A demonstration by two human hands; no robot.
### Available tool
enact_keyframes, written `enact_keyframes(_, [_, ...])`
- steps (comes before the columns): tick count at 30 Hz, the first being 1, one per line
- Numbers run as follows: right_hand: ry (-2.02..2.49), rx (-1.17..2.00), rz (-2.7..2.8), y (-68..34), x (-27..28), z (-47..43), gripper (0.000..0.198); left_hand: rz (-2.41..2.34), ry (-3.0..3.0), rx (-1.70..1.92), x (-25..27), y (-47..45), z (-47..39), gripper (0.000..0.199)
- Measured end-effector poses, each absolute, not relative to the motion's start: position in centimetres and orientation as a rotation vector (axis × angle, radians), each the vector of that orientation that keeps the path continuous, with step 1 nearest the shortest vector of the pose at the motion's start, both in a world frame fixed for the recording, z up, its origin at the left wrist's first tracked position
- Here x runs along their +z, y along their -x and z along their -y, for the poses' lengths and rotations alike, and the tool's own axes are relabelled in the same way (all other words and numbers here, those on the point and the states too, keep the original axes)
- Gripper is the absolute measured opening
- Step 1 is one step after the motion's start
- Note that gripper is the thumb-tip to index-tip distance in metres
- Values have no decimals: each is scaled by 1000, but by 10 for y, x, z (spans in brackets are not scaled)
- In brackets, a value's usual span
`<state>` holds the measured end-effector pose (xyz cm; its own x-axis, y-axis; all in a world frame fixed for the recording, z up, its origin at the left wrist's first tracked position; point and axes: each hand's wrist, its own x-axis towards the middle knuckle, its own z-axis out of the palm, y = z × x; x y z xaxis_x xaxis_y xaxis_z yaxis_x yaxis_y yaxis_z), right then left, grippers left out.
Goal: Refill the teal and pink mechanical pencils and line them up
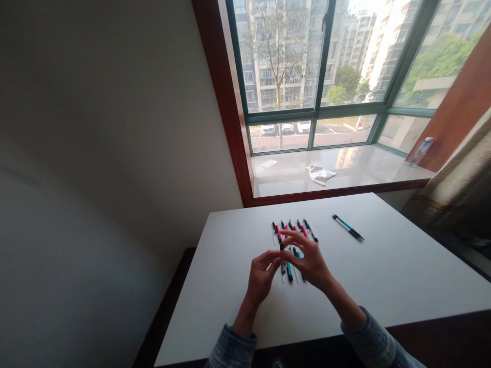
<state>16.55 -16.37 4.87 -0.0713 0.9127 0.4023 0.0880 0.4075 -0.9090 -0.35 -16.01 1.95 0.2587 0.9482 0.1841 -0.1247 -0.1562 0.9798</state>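
My left hand point(261, 276) is closed in a pinch above the white table point(230, 306). Its fingertips meet those of my right hand point(310, 259), whose thumb and fingers bend round the same spot. Between them shows a small dark pen part point(282, 246), mostly covered by fingers. Behind the hands lies a row of pen pieces, with black clips, thin refills and pink barrels point(304, 231). A nearer row, partly hidden under my hands, has black and teal barrels point(289, 272) beside thin refills. To the right, two whole-looking teal and black pens point(347, 228) lie side by side.
A wall stands close on the left. Beyond the table, a window sill point(287, 176) holds a crumpled white cloth point(320, 175), a paper piece point(268, 163) and a clear bottle point(421, 152). A curtain point(441, 189) hangs at the right.
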Motion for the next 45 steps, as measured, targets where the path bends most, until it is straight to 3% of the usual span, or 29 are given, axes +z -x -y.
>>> enact_keyframes(13, [849,859,1473,-164,92,157,46,-817,-1410,1091,18,4,160,23])
enact_keyframes(17, [849,748,1300,-175,109,154,34,-843,-1391,1094,19,4,160,24])
enact_keyframes(30, [1421,577,1332,-228,4,176,25,-937,-1354,1187,11,3,153,26])
enact_keyframes(45, [1239,433,1887,-189,34,130,15,-1252,-1096,1604,-3,15,139,36])
